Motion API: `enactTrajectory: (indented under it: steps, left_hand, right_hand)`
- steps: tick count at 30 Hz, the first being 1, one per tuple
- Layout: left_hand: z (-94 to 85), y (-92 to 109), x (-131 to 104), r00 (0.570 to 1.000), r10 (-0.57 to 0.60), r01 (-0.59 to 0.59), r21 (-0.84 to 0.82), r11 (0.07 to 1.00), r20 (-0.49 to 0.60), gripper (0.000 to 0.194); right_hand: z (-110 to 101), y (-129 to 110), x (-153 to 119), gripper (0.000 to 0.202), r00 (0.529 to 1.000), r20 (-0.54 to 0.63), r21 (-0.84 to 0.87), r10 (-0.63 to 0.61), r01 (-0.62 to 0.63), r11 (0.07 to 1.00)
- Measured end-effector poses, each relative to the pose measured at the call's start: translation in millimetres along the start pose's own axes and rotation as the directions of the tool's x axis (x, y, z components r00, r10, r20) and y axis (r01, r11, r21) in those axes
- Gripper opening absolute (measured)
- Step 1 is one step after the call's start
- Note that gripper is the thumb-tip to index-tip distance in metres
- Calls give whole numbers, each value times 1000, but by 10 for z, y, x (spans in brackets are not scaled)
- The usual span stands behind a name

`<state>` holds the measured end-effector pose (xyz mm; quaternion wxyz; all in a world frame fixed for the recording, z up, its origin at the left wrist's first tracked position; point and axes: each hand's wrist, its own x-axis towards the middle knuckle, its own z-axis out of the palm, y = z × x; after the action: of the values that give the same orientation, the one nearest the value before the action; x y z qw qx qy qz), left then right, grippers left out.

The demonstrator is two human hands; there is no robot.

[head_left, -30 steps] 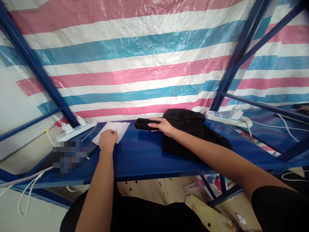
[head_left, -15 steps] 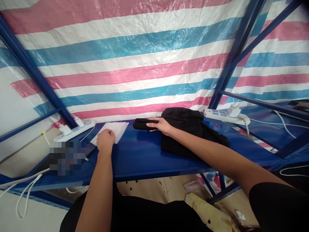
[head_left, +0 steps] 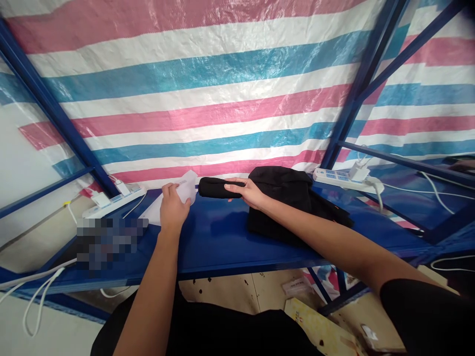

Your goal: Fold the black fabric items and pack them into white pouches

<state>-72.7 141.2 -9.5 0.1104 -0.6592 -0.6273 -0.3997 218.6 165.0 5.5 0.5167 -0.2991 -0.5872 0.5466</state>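
Observation:
My left hand is closed on a thin, whitish, see-through plastic bag, whose mouth stands up beside the fingers. Under that hand lies a pile of white bags on the blue shelf. My right hand grips a black rolled cloth by its right end, thumb on top. The roll is held level just above the shelf, its free end pointing at the bag with a small gap between them. Behind the right wrist a heap of black clothing rests on the shelf.
White power strips with plugs stand at the left and right. A blurred patch covers something dark at left. Blue posts frame the striped sheet behind. A yellow box lies on the floor below.
My left hand has moved slightly right and now holds up a bag from the pile. My right hand has brought the rolled cloth a little left and up, nearer the bag.

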Motion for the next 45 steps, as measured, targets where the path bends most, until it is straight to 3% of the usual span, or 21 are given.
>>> enactTrajectory:
  steps: [3,5,7,9,12,16,19,22,25,28,31,36,38,40,42,45]
  left_hand:
    - [43,138,-51,986,156,-155,-20,988,61,65]
    - [57,202,-81,971,214,-209,-53,976,108,67]
    - [66,237,-100,963,236,-227,-84,970,126,69]
    - [77,256,-108,959,261,-250,-106,963,114,69]
    - [95,296,-114,932,340,-324,-131,937,123,66]
    - [69,382,-135,847,509,-469,-234,852,154,68]
    - [22,377,-148,817,556,-483,-345,805,154,91]
    - [35,277,-125,835,516,-435,-343,832,190,119]
    - [123,165,-76,824,526,-471,-260,843,212,101]
    - [206,137,-52,789,577,-532,-236,813,210,78]
    - [215,187,-70,783,593,-544,-253,800,188,72]
    - [110,276,-114,816,555,-483,-342,806,158,65]
    - [78,286,-117,824,547,-458,-395,797,148,64]
    - [70,279,-114,828,540,-440,-422,793,151,61]
    - [78,261,-107,822,539,-428,-424,798,185,56]
    - [97,239,-100,792,552,-430,-405,807,261,52]
  right_hand:
    - [131,-92,-101,49,967,112,-276,-229,252,928]
    - [190,-124,-158,45,877,237,-460,-418,480,747]
    - [215,-130,-188,43,763,358,-578,-539,634,513]
    - [215,-124,-194,42,700,446,-666,-558,676,316]
    - [211,-120,-193,42,698,536,-757,-474,646,96]
    - [218,-127,-203,43,698,623,-758,-354,650,-52]
    - [200,-143,-210,50,704,634,-758,-319,647,-80]
    - [172,-158,-213,49,731,593,-791,-338,608,-75]
    - [165,-139,-208,40,737,551,-797,-392,604,13]
    - [183,-88,-195,36,705,549,-732,-448,665,148]
    - [214,-55,-198,35,696,511,-678,-504,687,260]
    - [256,-108,-241,75,803,271,-606,-531,571,554]
    - [251,-141,-244,73,819,209,-558,-534,549,623]
    - [231,-169,-228,59,810,225,-558,-541,562,610]
    - [204,-192,-196,50,793,298,-605,-532,588,538]
    - [168,-219,-147,55,760,449,-654,-469,638,408]
